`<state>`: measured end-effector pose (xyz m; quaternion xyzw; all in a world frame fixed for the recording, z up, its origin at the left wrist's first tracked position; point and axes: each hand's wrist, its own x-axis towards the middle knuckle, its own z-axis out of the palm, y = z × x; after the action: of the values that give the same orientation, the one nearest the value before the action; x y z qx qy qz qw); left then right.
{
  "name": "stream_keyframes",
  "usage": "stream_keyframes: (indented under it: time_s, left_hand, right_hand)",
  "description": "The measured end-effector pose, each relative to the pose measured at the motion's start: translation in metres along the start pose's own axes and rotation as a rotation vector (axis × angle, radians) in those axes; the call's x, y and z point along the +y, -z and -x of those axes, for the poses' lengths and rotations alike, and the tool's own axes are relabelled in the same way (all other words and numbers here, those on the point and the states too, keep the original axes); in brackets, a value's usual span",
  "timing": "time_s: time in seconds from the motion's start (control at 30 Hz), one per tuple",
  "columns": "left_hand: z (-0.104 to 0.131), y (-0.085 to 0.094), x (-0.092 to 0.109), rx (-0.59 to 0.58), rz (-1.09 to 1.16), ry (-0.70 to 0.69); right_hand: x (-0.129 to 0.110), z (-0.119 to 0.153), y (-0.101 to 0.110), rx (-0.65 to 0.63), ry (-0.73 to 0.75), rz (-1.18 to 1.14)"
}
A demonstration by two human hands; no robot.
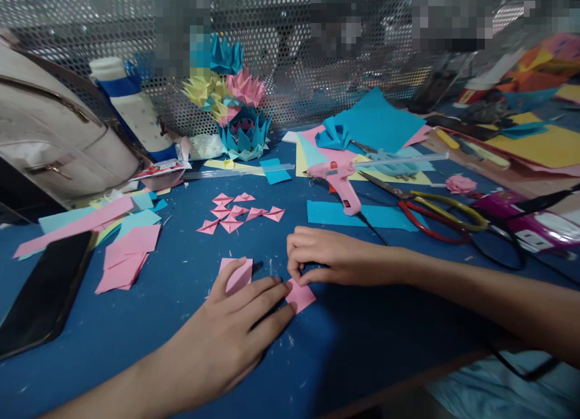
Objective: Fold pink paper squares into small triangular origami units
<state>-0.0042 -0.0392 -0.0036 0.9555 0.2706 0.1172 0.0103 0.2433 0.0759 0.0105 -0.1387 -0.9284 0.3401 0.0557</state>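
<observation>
Nearest of all, the left hand (pixel 235 328) lies flat on the blue table (pixel 149 334), fingers stretched out and slightly apart, pressing down on a pink paper strip (pixel 296 296). One end of that strip pokes up past the thumb at near centre, the other end shows by the fingertips. Just beyond, the right hand (pixel 324 256) comes in from the right, fingers curled together and pinching the strip's right end against the table.

On the near left lies a black phone (pixel 43 292), screen dark. Beside it sits a stack of pink paper squares (pixel 127 259), with longer pink and light blue strips fanned out behind.

Further out at centre, a cluster of small folded pink triangles (pixel 238 212) lies well apart from the hands. To its right lies a pink glue gun (pixel 339 177) on a light blue strip, and red-and-yellow-handled scissors (pixel 435 217) lie just right of that.

Far left, a pale bag (pixel 54 135) leans by a white bottle (pixel 136 111). Far centre, a paper flower model (pixel 235 108) in blue, pink and yellow stands against the perforated metal screen (pixel 290 69). Far right, sheets of blue and yellow paper are spread about.
</observation>
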Motion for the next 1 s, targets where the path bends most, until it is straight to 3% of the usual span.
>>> stream_keyframes:
  time_s: [0.53,0.7,1.0]
  left_hand:
    - [-0.0023,0.0006,0.0001,-0.046,-0.024,0.03]
    - [-0.0025,-0.0002,0.0013,-0.008,0.005,0.044]
    - [-0.0039,-0.004,0.0039,0.002,0.018,0.07]
  right_hand:
    - [-0.0048,0.0024,-0.0024,-0.039,0.008,0.107]
    - [-0.0059,0.003,-0.0043,-0.021,0.023,0.138]
    - [-0.0058,0.0,-0.0026,0.031,-0.027,0.029]
